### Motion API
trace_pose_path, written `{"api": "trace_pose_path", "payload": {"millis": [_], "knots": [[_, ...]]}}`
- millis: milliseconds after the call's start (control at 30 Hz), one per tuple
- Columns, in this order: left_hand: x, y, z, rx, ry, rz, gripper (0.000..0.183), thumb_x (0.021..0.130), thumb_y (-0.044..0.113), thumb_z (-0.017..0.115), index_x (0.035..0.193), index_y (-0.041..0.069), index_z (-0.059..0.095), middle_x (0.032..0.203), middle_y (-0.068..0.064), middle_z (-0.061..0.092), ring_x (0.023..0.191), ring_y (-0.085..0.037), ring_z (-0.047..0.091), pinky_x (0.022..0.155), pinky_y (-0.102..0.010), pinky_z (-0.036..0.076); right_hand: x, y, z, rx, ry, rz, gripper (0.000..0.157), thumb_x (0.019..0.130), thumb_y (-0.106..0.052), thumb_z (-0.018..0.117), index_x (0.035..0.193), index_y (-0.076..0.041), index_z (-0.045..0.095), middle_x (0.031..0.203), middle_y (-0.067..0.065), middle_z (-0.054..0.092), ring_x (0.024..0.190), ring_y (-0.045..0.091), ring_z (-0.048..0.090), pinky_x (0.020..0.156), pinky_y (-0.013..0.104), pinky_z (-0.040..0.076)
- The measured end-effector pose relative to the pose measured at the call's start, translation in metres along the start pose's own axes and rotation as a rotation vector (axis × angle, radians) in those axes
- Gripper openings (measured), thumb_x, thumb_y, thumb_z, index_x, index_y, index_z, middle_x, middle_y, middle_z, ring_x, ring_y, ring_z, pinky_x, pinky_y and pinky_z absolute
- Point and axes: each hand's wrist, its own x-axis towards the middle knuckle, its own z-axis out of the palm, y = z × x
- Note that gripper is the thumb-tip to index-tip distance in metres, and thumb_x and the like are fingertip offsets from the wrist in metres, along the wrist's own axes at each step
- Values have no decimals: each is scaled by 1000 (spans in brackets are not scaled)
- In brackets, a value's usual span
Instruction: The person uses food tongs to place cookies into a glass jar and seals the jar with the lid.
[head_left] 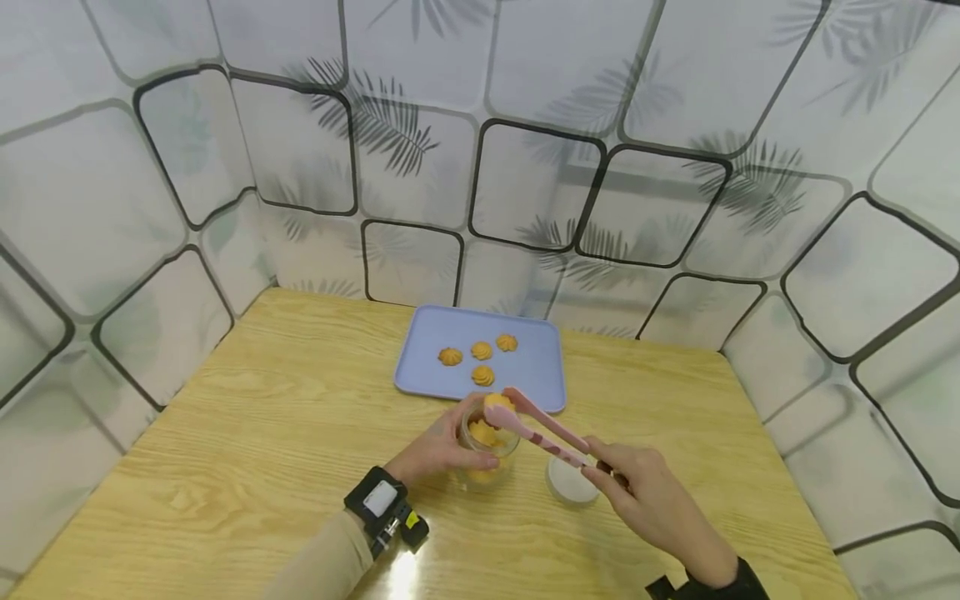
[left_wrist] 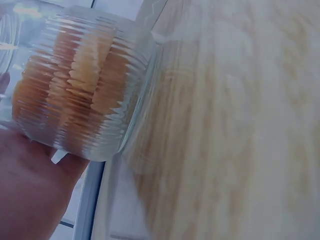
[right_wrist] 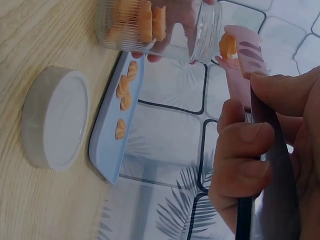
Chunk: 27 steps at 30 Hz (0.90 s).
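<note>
A clear ribbed glass jar (left_wrist: 135, 75) with several cookies inside is gripped round its side by my left hand (head_left: 435, 446). My right hand (head_left: 637, 492) holds pink-tipped tongs (head_left: 547, 442), thumb on one side and fingers curled round the other. Between the tong tips sits a golden piped cookie (right_wrist: 227, 46), just over the jar's open mouth in the head view. Behind the jar, a blue tray (head_left: 427, 333) carries several more cookies. In the right wrist view, the jar's ribbed lower part shows cookies, and its rim lies close to the tongs.
A round white lid (right_wrist: 65, 120) lies on the wooden table (head_left: 247, 433), right of the jar and below the tongs. Patterned curtains (head_left: 420, 183) stand behind the table and along both sides.
</note>
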Motion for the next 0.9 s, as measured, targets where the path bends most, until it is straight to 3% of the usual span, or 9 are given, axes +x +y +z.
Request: {"api": "trace_pose_path", "payload": {"millis": [133,200,300,433,600,700,833,900], "knots": [[-1,2,-3,18,2,-31,78,87,19,83,150,30,39,156,-10,40,138,-35,42,95,-35,53,-2,4,3,32,-17,-30,34,96,-3,68,129,1,68,65,-20,46,53,-10,30,45,14,33],[-1,2,-4,31,1,-34,77,87,20,83,150,30,40,162,-9,32,148,-37,28,100,-39,51,-3,4,4,38,-28,-38,34,96,-3,67,130,2,68,67,-20,47,54,-10,31,46,14,33],[0,1,-5,54,-11,-23,77,87,21,82,151,27,39,165,-6,29,152,-40,21,110,-47,43,-5,4,3,37,-29,-28,33,95,-2,68,128,1,68,69,-21,48,54,-10,31,46,14,33],[2,1,-5,66,-20,-6,78,86,22,83,151,24,39,161,2,36,152,-35,25,115,-52,36,-7,3,2,35,-24,-9,33,95,-3,69,128,1,69,69,-21,48,54,-10,31,46,14,33],[5,0,-6,32,-31,55,79,85,18,84,151,18,41,151,1,48,144,-25,38,115,-46,35,-6,0,1,10,-39,-19,35,96,-4,68,131,2,67,72,-19,54,55,-10,32,47,15,34],[6,0,-7,19,-41,78,78,84,16,84,150,21,42,147,-1,52,137,-21,45,117,-44,30,-6,-1,1,-9,-39,-20,36,96,-4,68,131,2,67,73,-20,53,55,-10,32,47,15,34],[7,-1,-7,22,-49,78,78,84,15,85,149,22,42,146,-1,51,136,-18,46,116,-42,32,-7,-2,1,-22,-36,-18,36,95,-4,69,131,1,67,73,-20,53,54,-10,31,46,14,33],[8,-1,-6,26,-48,78,79,84,15,84,150,17,41,147,-1,51,136,-18,46,116,-40,33,-7,-2,1,-29,-38,-24,36,95,-4,69,131,1,67,73,-20,53,54,-9,30,47,14,32]]}}
